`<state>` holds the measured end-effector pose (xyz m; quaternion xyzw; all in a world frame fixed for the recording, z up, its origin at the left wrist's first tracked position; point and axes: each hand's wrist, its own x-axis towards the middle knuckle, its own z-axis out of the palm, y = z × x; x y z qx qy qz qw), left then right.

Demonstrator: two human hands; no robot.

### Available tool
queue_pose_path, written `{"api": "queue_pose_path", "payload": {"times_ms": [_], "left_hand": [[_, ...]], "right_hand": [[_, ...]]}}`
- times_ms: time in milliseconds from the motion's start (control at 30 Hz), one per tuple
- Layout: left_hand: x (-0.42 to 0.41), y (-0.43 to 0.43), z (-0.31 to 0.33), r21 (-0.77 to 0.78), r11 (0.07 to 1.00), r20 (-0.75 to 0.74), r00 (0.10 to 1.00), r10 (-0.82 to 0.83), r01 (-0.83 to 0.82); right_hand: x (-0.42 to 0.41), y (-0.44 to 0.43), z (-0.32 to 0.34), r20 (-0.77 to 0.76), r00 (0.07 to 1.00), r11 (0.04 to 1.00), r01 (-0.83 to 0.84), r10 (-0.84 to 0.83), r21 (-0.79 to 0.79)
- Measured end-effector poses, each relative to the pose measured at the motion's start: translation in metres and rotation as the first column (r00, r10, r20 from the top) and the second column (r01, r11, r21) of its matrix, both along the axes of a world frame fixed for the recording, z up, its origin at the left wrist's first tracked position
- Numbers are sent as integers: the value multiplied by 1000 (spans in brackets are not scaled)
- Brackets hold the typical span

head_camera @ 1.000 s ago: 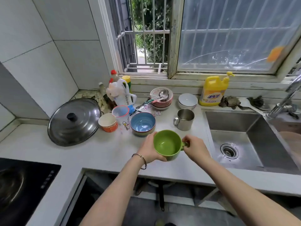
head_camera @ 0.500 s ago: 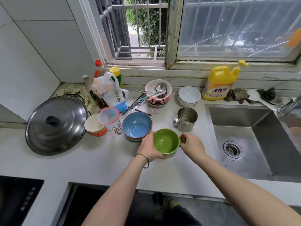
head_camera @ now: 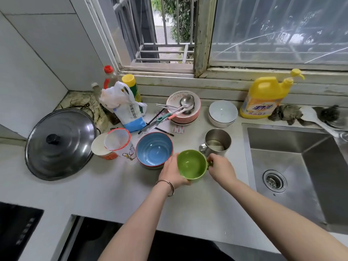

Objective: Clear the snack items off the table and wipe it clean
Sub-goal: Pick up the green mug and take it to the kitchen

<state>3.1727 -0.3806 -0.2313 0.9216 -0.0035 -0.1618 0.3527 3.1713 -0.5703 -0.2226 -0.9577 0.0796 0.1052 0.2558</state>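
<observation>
A pale grey kitchen desk [head_camera: 113, 194] is running under a barred window [head_camera: 169, 34]. At upper right a yellow plastic detergent jug [head_camera: 261, 97] is showing blue Chinese characters. A white-and-blue bag [head_camera: 128, 115] at upper left is bearing black ones. At centre the empty round green ceramic cup [head_camera: 190, 164] is facing mouth-up, handle pointing right. The left hand [head_camera: 170, 172] is curling its fingers round the wall, and the right hand [head_camera: 221, 169] is pinching the handle.

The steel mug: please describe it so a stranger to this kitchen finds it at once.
Start at the sink on the right of the counter. Just left of its rim stands the steel mug, directly behind the green cup. It is the only bare-metal cup; its neighbours are coloured or white.
</observation>
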Motion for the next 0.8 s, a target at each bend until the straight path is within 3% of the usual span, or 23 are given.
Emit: {"api": "queue_pose_path", "payload": {"times_ms": [433, 800], "left_hand": [[2, -6, -5, 0, 1000, -25, 999, 28, -28], [-6, -13, 6, 51, 997, -133, 989, 60, -53]], "right_hand": [[8, -5, -6, -39, 999, 999, -31, 31, 10], [6, -4, 6, -66, 994, 996, -85, 85, 2]]}}
